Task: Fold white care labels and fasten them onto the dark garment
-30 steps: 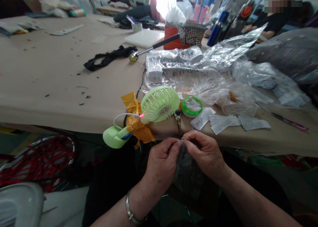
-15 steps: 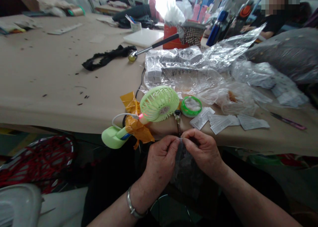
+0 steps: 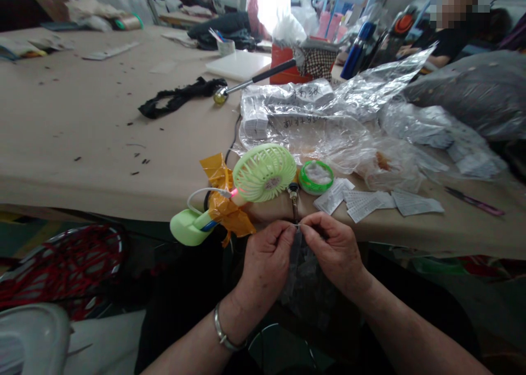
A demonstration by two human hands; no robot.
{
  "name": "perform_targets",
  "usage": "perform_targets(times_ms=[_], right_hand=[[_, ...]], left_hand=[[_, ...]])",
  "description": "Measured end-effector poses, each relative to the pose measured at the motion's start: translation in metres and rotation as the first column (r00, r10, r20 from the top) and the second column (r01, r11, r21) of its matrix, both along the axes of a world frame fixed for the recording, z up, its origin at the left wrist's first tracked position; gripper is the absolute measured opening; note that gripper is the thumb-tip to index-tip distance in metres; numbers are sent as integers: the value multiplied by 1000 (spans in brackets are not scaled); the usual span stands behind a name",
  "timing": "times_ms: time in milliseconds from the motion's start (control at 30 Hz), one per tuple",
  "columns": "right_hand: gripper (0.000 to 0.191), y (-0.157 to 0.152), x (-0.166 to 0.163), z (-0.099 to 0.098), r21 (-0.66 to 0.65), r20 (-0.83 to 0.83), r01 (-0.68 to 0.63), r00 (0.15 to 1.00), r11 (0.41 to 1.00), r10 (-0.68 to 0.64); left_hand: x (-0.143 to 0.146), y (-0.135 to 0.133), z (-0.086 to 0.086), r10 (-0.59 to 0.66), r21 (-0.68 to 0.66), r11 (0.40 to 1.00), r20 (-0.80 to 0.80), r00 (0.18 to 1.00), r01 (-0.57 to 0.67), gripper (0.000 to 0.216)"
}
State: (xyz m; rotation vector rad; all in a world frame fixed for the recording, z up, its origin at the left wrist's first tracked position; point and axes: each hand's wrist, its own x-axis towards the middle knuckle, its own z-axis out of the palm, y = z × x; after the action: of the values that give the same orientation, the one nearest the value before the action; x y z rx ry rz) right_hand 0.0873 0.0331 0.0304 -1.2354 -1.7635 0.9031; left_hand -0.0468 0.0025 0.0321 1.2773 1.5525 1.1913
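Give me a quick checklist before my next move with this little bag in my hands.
1. Grip: the left hand and right hand both pinch the small bag at its top edge: ok.
2. The bag's mouth open: cannot tell, fingers cover it.
3. The green fan wholly on the table: not ok, its base overhangs the edge.
4. The paper labels lying near the right hand: ok.
5. The scissors apart from both hands: ok.

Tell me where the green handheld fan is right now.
In the head view, the green handheld fan lies at the table's near edge just beyond the left hand, orange tape around its handle and a green ring to its right.
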Motion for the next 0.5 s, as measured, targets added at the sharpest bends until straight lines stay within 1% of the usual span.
perform_targets(times_ms=[100,167,233,267,300,333,400,433,500], right_hand=[[10,-5,4,0,1,-16,-38,999,999,38],[9,-10,11,1,30,15,-72,997,997,72],[17,-12,22,4,115,94,-95,992,989,85],[19,-12,28,6,189,147,-103,986,977,75],[19,-10,34,7,282,203,-107,978,954,50],[18,-7,40,9,380,264,-110,965,919,7],[18,2,49,11,534,389,-121,914,837,-116],[21,6,52,11,574,452,-133,875,808,-177],[28,13,55,8,595,553,-162,793,788,-255]], left_hand=[[0,-4,1,-28,-6,1000,23,999,28,18],[0,-9,0,-60,-19,998,41,997,61,18],[0,-13,-2,-77,-41,996,46,996,79,18],[0,-14,-5,-77,-54,995,45,996,79,19],[-1,-15,-8,-77,-66,995,43,996,80,20],[-1,-14,-12,-80,-75,994,42,996,83,20],[0,-13,-20,-90,-87,992,30,995,93,19],[0,-11,-25,-91,-97,991,13,996,91,20],[0,-10,-33,-84,-132,988,-32,996,79,27]])
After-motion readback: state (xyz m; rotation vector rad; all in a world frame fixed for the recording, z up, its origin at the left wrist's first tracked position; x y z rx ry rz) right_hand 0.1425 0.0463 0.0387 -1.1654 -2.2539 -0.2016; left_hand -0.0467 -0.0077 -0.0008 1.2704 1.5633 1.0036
